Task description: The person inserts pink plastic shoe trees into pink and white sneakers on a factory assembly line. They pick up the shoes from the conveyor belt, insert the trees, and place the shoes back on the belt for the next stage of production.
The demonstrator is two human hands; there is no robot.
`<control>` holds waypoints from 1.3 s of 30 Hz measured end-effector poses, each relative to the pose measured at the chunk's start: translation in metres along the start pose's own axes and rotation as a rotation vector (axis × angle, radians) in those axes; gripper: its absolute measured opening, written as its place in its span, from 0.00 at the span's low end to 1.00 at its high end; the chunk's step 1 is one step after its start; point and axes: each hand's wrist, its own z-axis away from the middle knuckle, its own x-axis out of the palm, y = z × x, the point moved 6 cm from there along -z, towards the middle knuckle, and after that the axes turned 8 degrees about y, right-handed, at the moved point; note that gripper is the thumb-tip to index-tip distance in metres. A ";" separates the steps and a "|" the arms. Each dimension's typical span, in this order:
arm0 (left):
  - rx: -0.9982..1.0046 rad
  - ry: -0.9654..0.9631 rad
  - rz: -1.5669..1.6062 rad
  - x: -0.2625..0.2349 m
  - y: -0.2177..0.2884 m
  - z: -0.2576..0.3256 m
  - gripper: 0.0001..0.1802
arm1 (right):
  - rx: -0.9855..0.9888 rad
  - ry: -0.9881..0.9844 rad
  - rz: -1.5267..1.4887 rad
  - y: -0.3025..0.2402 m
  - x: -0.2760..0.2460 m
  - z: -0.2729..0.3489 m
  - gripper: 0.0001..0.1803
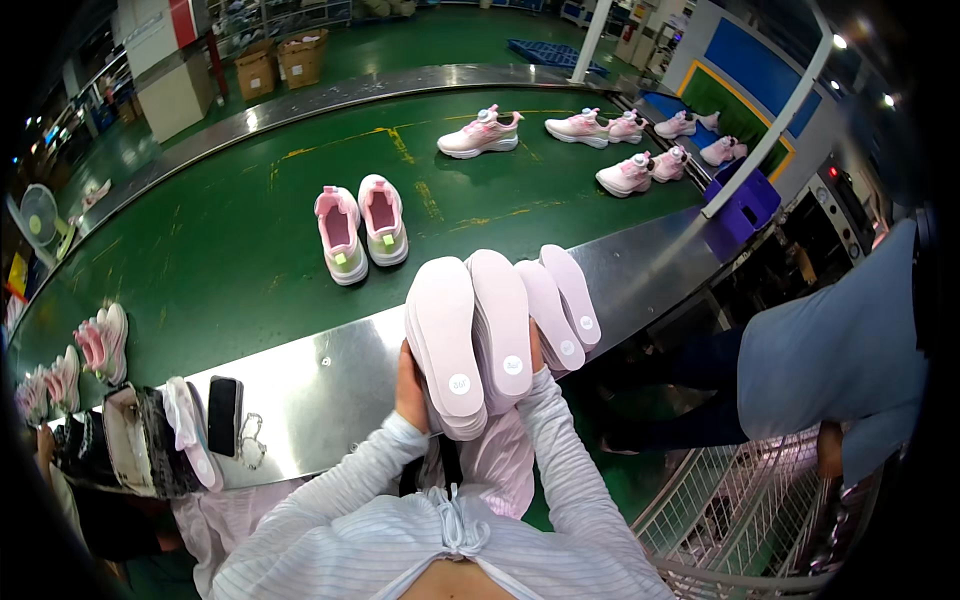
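Two thick stacks of pale pink insoles are held side by side over the metal table edge, heels toward me. My left hand (411, 392) grips the outer side of the left stack (444, 320), and my right hand (537, 350) is closed round the side of the right stack (500, 315). Most of the fingers are hidden by the stacks. Each top insole has a round white sticker at the heel. Just right of my right hand, more pink insoles (566, 290) lie on the metal edge. Beyond the stacks, a pair of pink and white sneakers (340, 235) stands on the green belt.
More sneakers (480, 133) stand farther along the green belt (250, 230). On the metal edge (330, 400) at left lie a black phone (225, 415), a bracelet and a bag (138, 440). At right are a purple bin (745, 195), a wire cart (730, 510) and a person in blue (825, 350).
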 end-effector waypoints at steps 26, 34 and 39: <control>0.420 -0.269 -0.519 0.053 0.061 -0.124 0.22 | -1.016 1.118 0.988 0.030 0.056 0.090 0.39; 0.437 0.234 -0.460 -0.013 -0.006 -0.089 0.26 | -0.976 0.935 0.394 0.003 0.022 0.095 0.26; 0.212 0.142 -0.237 0.012 0.011 -0.034 0.29 | -0.646 0.665 0.954 -0.081 0.013 0.046 0.22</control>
